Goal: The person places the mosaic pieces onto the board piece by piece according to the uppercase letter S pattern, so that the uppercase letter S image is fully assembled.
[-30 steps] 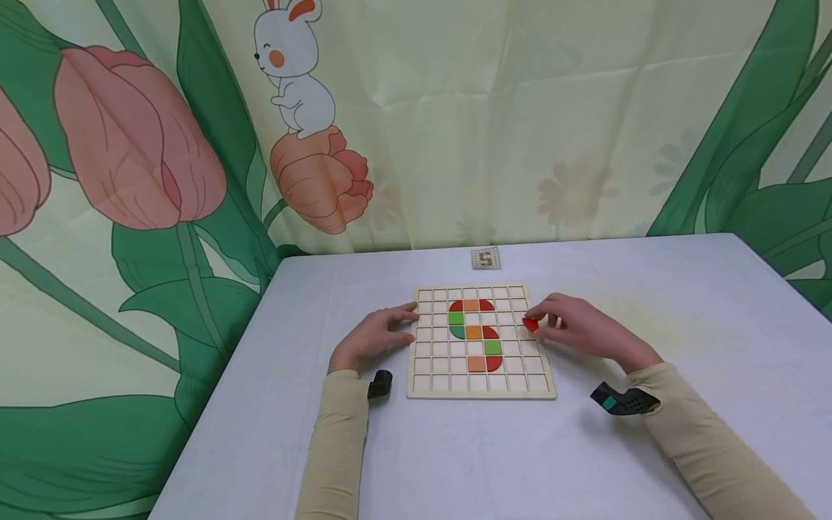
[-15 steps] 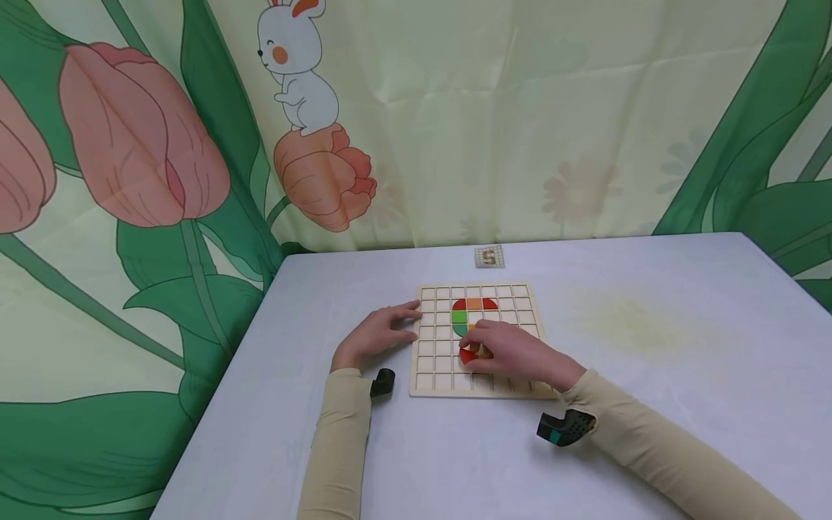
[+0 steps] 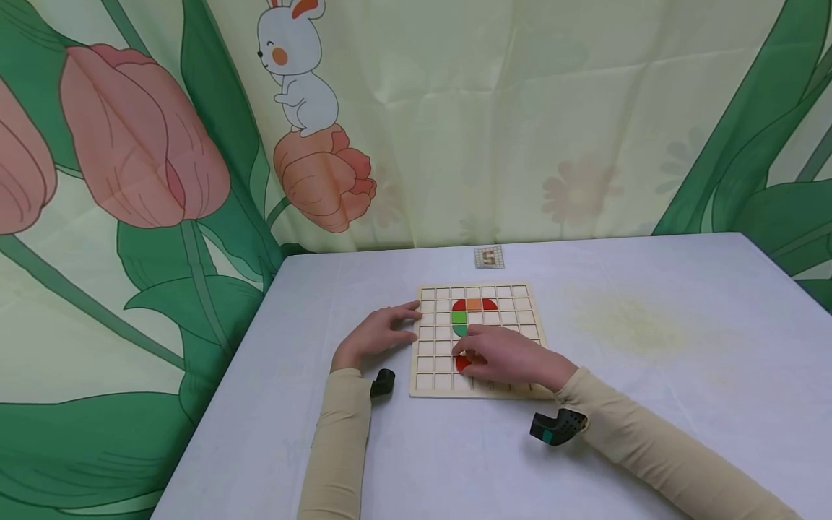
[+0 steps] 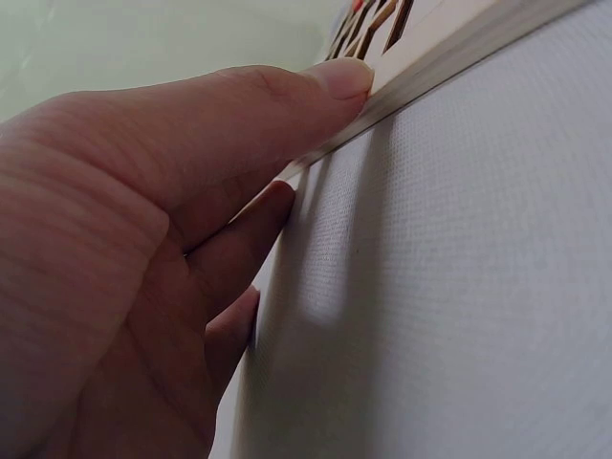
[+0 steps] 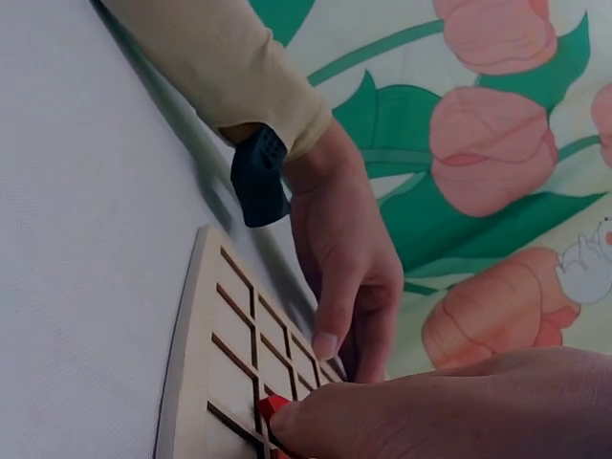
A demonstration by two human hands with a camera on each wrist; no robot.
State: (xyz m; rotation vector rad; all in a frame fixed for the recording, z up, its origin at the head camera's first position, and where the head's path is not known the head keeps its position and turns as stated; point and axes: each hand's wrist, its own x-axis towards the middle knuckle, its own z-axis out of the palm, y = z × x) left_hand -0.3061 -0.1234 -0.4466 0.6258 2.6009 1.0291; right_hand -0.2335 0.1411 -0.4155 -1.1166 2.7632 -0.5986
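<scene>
A light wooden grid board [image 3: 434,380] lies on the white-covered table. In its upper cells sit red rounded tiles [image 3: 490,305], an orange square tile [image 3: 474,304], a light green square tile [image 3: 459,317] and a darker green rounded tile [image 3: 460,329]. My right hand [image 3: 510,355] pinches a red rounded tile [image 3: 463,363] low over a lower cell, left of the board's middle; the right wrist view shows the tile [image 5: 272,406] at the thumb tip. The hand hides the cells beneath it. My left hand [image 3: 375,336], fingers nearly straight, touches the board's left edge with thumb and fingertips.
A small pattern card [image 3: 489,257] lies behind the board near the table's far edge. Bare tabletop [image 3: 650,318] stretches to the right. Behind the table hangs a cloth [image 3: 455,144] printed with tulips and a rabbit.
My right hand has carried the red tile from the board's right edge leftward across it, then slightly lower and further left. My left hand stays at the board's left edge.
</scene>
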